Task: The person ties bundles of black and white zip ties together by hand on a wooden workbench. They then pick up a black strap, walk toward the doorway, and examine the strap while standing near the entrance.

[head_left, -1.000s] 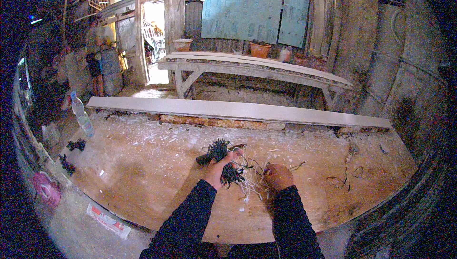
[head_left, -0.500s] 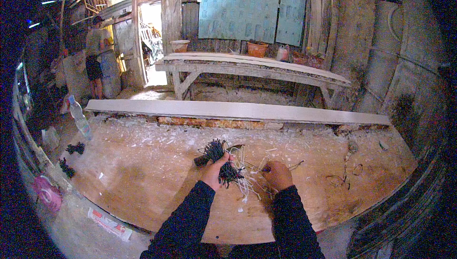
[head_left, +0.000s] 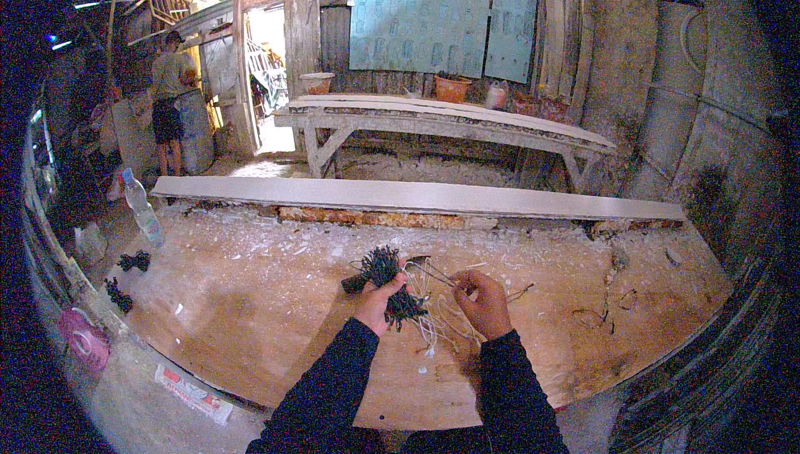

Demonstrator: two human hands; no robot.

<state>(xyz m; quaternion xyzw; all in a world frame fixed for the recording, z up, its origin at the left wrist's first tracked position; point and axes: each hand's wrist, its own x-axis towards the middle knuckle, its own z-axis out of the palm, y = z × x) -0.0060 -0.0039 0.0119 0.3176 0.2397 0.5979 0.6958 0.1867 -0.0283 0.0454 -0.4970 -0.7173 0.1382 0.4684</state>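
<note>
The dark bundle (head_left: 385, 275) is still clenched by the left hand (head_left: 377, 304); pale string (head_left: 433, 321), pinched by the right hand (head_left: 482, 302), is drawn slightly tighter.

Dark long sleeves on both forearms, snug to wrists; left hand (head_left: 377, 302) & right hand (head_left: 483, 304) bare, no gloves.

Matt, dusty plywood tabletop (head_left: 250, 321); dark fibrous bundle (head_left: 385, 275); pale string (head_left: 437, 321).

Daylight blown out behind the far workbench (head_left: 442, 116); plywood board (head_left: 250, 304) below it evenly lit, soft shadows. Fisheye bends edges; rim black, vignetted. Slight softness
</note>
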